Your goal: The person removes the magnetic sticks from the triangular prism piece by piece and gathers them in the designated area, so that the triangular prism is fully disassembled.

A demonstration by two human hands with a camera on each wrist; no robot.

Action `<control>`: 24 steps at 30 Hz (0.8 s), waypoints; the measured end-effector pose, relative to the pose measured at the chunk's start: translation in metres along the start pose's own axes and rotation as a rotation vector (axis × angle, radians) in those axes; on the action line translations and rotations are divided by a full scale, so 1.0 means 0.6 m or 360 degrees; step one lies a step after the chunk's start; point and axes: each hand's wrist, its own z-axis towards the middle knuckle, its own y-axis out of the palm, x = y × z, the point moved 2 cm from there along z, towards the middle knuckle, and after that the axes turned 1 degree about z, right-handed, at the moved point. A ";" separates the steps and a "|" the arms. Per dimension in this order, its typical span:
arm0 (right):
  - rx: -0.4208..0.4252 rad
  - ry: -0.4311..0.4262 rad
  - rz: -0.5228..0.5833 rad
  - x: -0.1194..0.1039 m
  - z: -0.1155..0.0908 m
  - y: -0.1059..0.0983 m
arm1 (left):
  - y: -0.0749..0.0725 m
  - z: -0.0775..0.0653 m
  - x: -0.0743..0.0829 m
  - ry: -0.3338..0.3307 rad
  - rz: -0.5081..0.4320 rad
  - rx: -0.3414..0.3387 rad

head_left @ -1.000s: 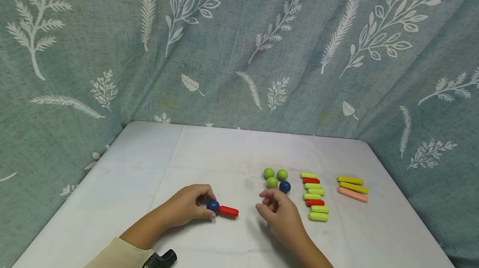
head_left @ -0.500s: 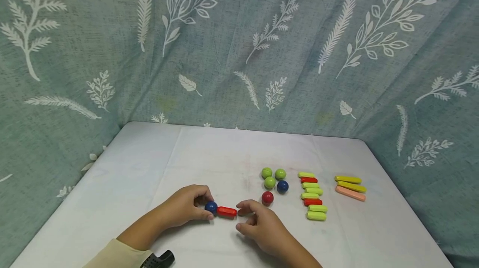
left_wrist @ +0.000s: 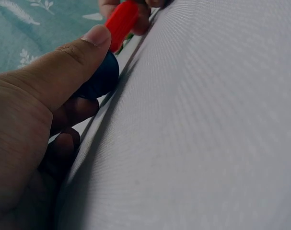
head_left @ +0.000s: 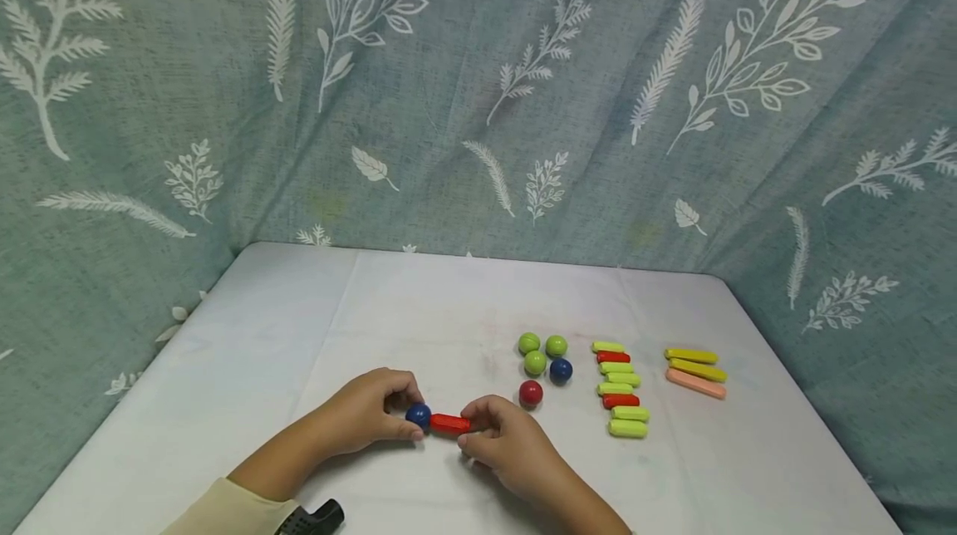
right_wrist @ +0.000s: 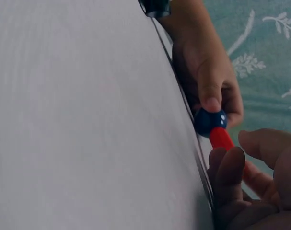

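My left hand (head_left: 374, 409) pinches a dark blue ball (head_left: 419, 415) between thumb and fingers, low over the white tabletop. A short red stick (head_left: 449, 424) extends from the ball's right side, its end against the ball. At the far end of that stick, my right hand (head_left: 512, 445) has its thumb and index finger around the tip. In the left wrist view, the left thumb (left_wrist: 78, 57) lies over the blue ball (left_wrist: 104, 79). The right wrist view shows the red stick (right_wrist: 222, 138) running between the right thumb and fingers, partly hidden by them.
Beyond my right hand lie a red ball (head_left: 531, 393), another blue ball (head_left: 561, 370) and several green balls (head_left: 534, 363). Right of them is a column of short lime sticks (head_left: 628, 429) and red sticks (head_left: 620, 400). Farther right are yellow sticks (head_left: 691, 355) and an orange stick (head_left: 695, 384).
My right hand has moved left from beside the balls to the red stick's free end, and its fingers have closed in. The red ball has come into view. My left hand keeps its hold.
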 end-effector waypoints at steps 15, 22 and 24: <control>0.0078 -0.0073 0.0001 -0.003 0.001 0.012 | -0.001 0.001 0.000 0.0032 -0.0006 -0.0029; 0.0095 -0.0056 -0.0033 -0.004 0.001 0.012 | -0.002 0.001 0.000 0.0054 0.0008 -0.0028; 0.0100 -0.0059 -0.0061 -0.004 0.001 0.013 | -0.003 -0.001 -0.001 0.0060 0.0022 -0.0030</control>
